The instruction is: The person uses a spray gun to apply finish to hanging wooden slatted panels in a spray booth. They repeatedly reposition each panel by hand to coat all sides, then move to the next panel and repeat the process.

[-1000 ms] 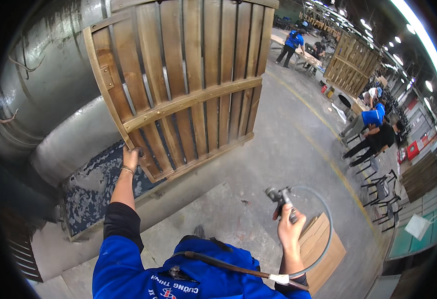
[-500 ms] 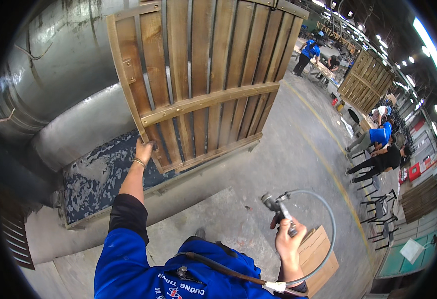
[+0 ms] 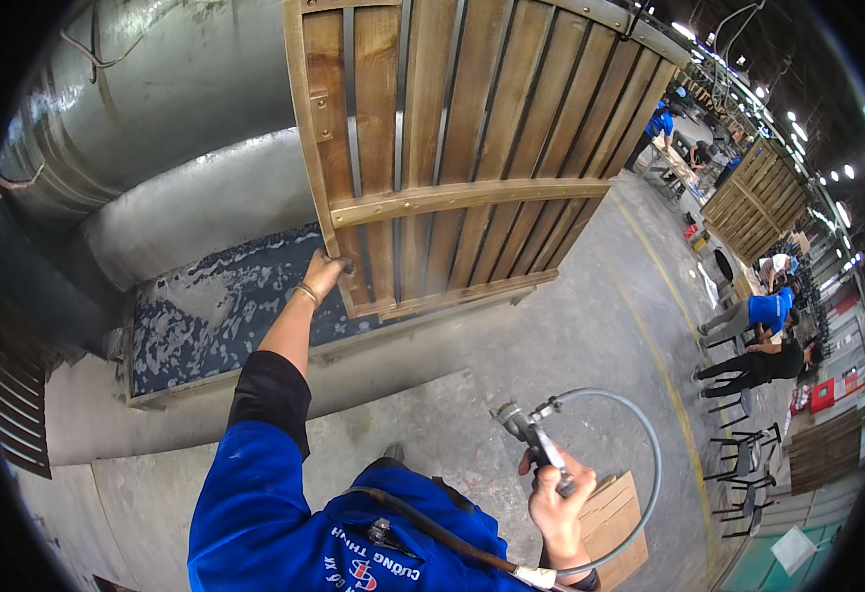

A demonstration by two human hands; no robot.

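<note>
A large brown wooden slatted panel (image 3: 462, 197) stands tilted in front of me, its top out of view. My left hand (image 3: 324, 273) is closed on the lower part of its left edge. In my right hand (image 3: 561, 493) is a metal spray gun (image 3: 526, 429), gripped by its handle well below the panel and apart from it. A grey hose (image 3: 655, 444) loops out from the gun to the right and back toward my waist. Whether the gun is spraying cannot be seen.
Under the panel lies a long trough (image 3: 215, 306) of dark, foam-flecked liquid, beside large curved metal sheets (image 3: 156, 109). Cardboard (image 3: 615, 523) lies at lower right. Farther right are several co-workers (image 3: 770, 311), black chairs (image 3: 743, 454) and another slatted panel (image 3: 758, 197).
In the picture, the panel and my left hand have shifted right and slightly up. The background has shifted too. My right hand with the spray gun sits slightly farther left and lower.
</note>
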